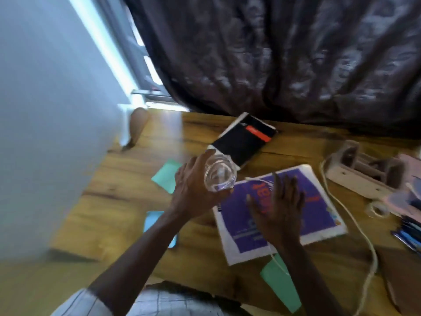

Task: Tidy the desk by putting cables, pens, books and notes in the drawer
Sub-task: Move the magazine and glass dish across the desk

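Note:
My left hand (193,188) grips a clear drinking glass (219,175) above the wooden desk (127,179). My right hand (280,208) hovers with straight, spread fingers over a purple and white book (319,215) lying flat. A black book with an orange label (243,139) lies behind the glass. Green notes (165,175) (281,285) and a blue note (151,221) lie on the desk. A white cable (355,224) runs along the right of the purple book. Pens (407,233) lie at the far right edge.
A white power strip with plugs (364,172) sits at the back right. A dark curtain (273,53) hangs behind the desk and a pale wall (45,110) stands at the left. A brown object (137,126) leans at the desk's back left corner.

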